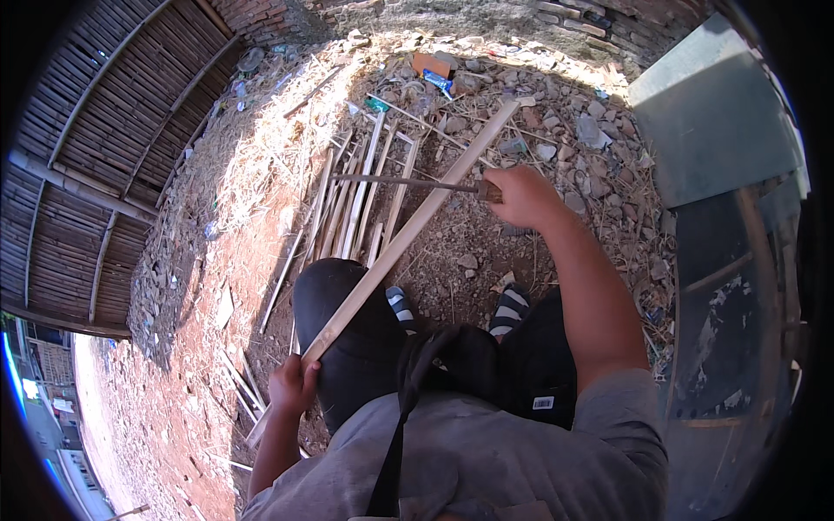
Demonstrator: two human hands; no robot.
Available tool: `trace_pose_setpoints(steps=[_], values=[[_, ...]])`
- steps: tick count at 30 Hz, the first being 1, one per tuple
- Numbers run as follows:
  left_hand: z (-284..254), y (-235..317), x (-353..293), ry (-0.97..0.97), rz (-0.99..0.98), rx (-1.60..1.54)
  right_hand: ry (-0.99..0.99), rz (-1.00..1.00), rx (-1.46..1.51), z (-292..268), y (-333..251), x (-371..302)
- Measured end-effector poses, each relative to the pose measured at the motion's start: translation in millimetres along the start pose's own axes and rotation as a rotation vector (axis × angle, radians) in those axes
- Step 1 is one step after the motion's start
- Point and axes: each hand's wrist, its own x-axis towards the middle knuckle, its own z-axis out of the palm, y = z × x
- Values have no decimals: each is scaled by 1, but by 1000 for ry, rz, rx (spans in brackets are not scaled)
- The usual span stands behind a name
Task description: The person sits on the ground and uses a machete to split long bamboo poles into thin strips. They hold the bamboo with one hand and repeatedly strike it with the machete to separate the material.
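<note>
A long, pale bamboo strip [388, 259] runs slantwise from beside my left hip, over my left thigh, to the rubble ahead. My left hand [293, 385] is closed around its lower part. In my right hand [524, 196] is the short handle of a long-bladed knife [400, 181], its dark, narrow blade pointing left. The blade crosses the strip at its upper half; whether the edge touches it I cannot tell. Beyond my left knee lies a loose bundle of cut bamboo strips [358, 198] on the ground.
Broken stones [599, 165] and straw cover the ground ahead, with a blue wrapper [438, 82] among them. A woven bamboo wall [95, 104] stands left; grey and dark panels [717, 113] stand right. More strips [243, 382] lie left of me. My striped sandals [510, 310] are between my knees.
</note>
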Motion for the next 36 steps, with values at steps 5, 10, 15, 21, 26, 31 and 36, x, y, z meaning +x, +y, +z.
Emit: trace_pose_setpoints(steps=[5, 10, 15, 21, 26, 31, 36], values=[[2, 3, 5, 33, 5, 9, 244, 103, 65, -11, 20, 0], [3, 4, -3, 15, -42, -6, -172, -120, -183, -21, -63, -7], [1, 5, 4, 32, -22, -12, 4, 192, 77, -5, 16, 13], [-10, 8, 4, -25, -25, -7, -88, -19, -90, 7, -31, 5], [-2, -2, 9, -43, -67, -44, 32, 214, 176, 12, 10, 10], [-23, 15, 7, -84, -142, 27, 80, 181, 76, 10, 6, 15], [-27, 34, 0, 43, -131, 99, -117, 63, -12, -17, -30, -7]])
